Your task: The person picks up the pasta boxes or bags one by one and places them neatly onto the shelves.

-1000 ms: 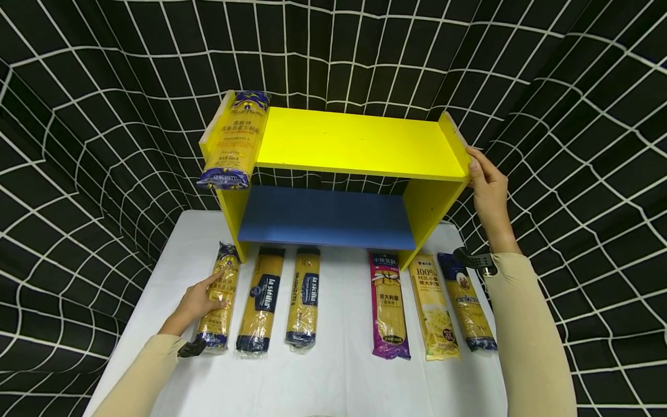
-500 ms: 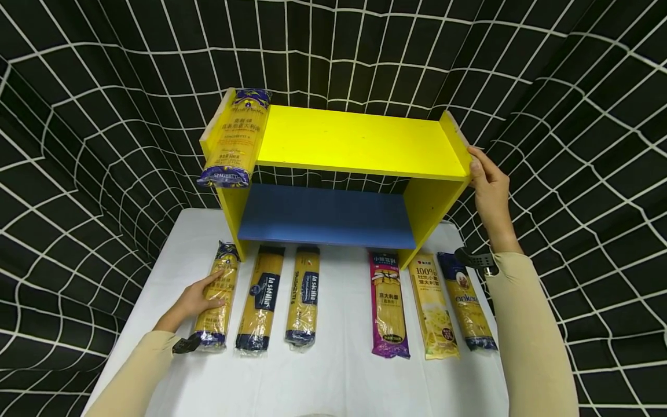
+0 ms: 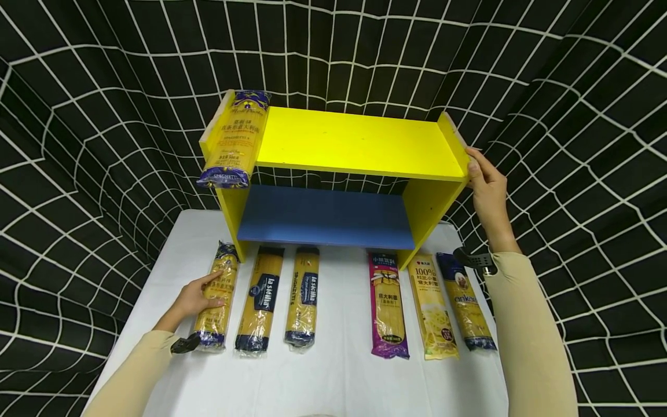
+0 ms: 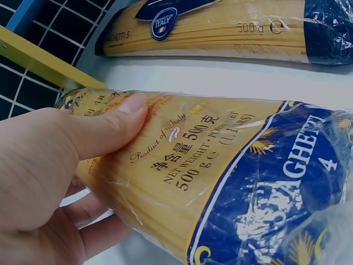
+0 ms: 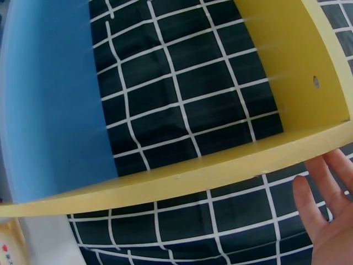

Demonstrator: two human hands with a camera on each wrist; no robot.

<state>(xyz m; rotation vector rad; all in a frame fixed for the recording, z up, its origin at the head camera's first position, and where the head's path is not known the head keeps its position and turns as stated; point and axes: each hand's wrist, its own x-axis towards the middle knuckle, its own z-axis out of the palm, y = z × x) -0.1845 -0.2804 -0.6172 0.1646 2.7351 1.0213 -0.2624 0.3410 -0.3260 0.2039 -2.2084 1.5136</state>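
Note:
My left hand (image 3: 195, 298) grips a clear pack of spaghetti (image 4: 187, 160) with blue ends, lying at the left of the white table in the head view. In the left wrist view the thumb lies over the pack and the fingers go round its far side, partly hidden beneath. My right hand (image 3: 488, 188) touches the outer face of the yellow shelf's (image 3: 359, 142) right side panel, near its upper front corner. In the right wrist view its fingers (image 5: 325, 182) reach up to that panel fairly straight. A matching spaghetti pack (image 3: 234, 139) lies at the left end of the top board.
Two blue-labelled spaghetti packs (image 3: 263, 298) lie right of the left hand. A purple pasta pack (image 3: 388, 307), a pale yellow one (image 3: 433, 310) and a blue-topped one (image 3: 466, 304) lie at the right. A blue lower board (image 3: 325, 217) spans the shelf; black gridded cloth (image 3: 365, 52) surrounds the table.
My left hand and the near end of its spaghetti pack have shifted very slightly left. My right hand stays at the shelf's side panel.

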